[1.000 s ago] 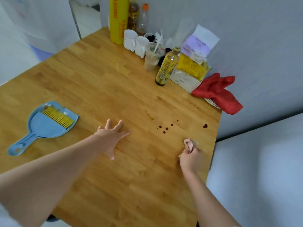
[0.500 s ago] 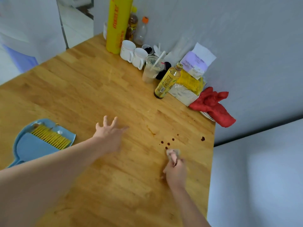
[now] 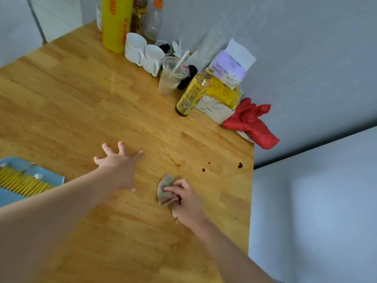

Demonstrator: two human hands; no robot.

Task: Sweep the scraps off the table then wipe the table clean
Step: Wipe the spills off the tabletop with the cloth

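Note:
My right hand (image 3: pixel 186 202) grips a crumpled, stained tissue (image 3: pixel 165 189) and presses it onto the wooden table (image 3: pixel 71 103). A few dark red drops (image 3: pixel 240 165) and an orange smear (image 3: pixel 173 160) mark the wood just beyond the tissue, toward the right edge. My left hand (image 3: pixel 119 166) rests flat on the table with fingers spread, left of the tissue. A blue dustpan with a yellow-bristled brush (image 3: pixel 24 182) and a few scraps lies at the left edge of view.
At the far corner against the wall stand a yellow roll (image 3: pixel 116 23), two white mugs (image 3: pixel 142 52), a plastic cup with a straw (image 3: pixel 170 77), a yellow bottle (image 3: pixel 192 93), packets and a tissue pack (image 3: pixel 230 70). A red cloth (image 3: pixel 253 123) hangs over the table's right edge.
My right hand has dragged the tissue leftward and nearer across the spots; several of the central drops are gone. The view has shifted, pushing the dustpan further left. My left hand stays planted.

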